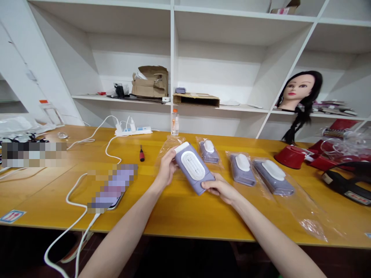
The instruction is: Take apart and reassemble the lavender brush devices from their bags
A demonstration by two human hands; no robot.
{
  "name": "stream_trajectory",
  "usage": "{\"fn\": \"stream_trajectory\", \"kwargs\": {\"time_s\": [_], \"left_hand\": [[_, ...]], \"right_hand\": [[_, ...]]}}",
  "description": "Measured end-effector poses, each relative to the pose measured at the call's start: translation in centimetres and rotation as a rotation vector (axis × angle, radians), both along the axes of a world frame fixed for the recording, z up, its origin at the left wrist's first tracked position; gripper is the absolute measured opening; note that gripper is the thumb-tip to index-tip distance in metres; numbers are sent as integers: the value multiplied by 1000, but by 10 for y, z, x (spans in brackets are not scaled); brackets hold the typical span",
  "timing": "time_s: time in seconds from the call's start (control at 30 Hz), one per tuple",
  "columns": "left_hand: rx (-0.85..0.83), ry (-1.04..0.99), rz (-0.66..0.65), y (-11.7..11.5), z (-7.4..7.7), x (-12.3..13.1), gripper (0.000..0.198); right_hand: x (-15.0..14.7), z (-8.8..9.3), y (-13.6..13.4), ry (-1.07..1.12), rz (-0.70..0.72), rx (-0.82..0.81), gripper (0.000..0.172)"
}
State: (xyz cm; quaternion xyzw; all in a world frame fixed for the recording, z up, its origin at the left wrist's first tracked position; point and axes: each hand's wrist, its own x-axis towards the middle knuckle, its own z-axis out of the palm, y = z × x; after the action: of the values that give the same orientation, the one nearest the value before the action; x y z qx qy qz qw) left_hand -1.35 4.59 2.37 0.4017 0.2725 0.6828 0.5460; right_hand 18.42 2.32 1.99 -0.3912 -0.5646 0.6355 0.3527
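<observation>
My left hand (165, 168) and my right hand (222, 188) hold a lavender wet-wipes pack (193, 168) between them, tilted above the yellow table (162, 216). It has a white oval lid facing up. My left hand grips its upper left side, and my right hand supports its lower end. A transparent plastic bag (171, 148) lies just beyond my left hand. To the right lie several similar packs with white lids, in transparent bags: one (209, 151), another (242, 170) and a third (274, 177).
A red-handled screwdriver (142, 153), a white power strip (133, 131) with white cables, and a pixelated phone (111, 189) lie left of my hands. Red objects (290, 156) and a black strap (344, 185) sit right. White shelves behind hold cardboard (150, 82) and a mannequin head (298, 90).
</observation>
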Motion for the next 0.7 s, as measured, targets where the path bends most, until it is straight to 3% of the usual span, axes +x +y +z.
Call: {"fn": "stream_trajectory", "kwargs": {"time_s": [0.1, 0.13, 0.3, 0.57, 0.63, 0.7], "left_hand": [[-121, -58, -275, -10, -6, 19, 31], [-157, -72, -314, -13, -8, 25, 32], [-183, -198, -235, -17, -10, 41, 32], [-135, -182, -167, -13, -12, 37, 41], [-183, -148, -196, -13, -10, 32, 40], [-288, -80, -305, -13, -8, 26, 37]], "right_hand": [[-2, -5, 2, 47, -17, 2, 27], [-2, -6, 2, 54, -12, 0, 27], [-5, -10, 2, 81, 41, -33, 30], [-3, 0, -3, 83, 90, -109, 41], [2, 7, -1, 41, 53, -52, 41], [8, 16, 4, 26, -90, 76, 40]]}}
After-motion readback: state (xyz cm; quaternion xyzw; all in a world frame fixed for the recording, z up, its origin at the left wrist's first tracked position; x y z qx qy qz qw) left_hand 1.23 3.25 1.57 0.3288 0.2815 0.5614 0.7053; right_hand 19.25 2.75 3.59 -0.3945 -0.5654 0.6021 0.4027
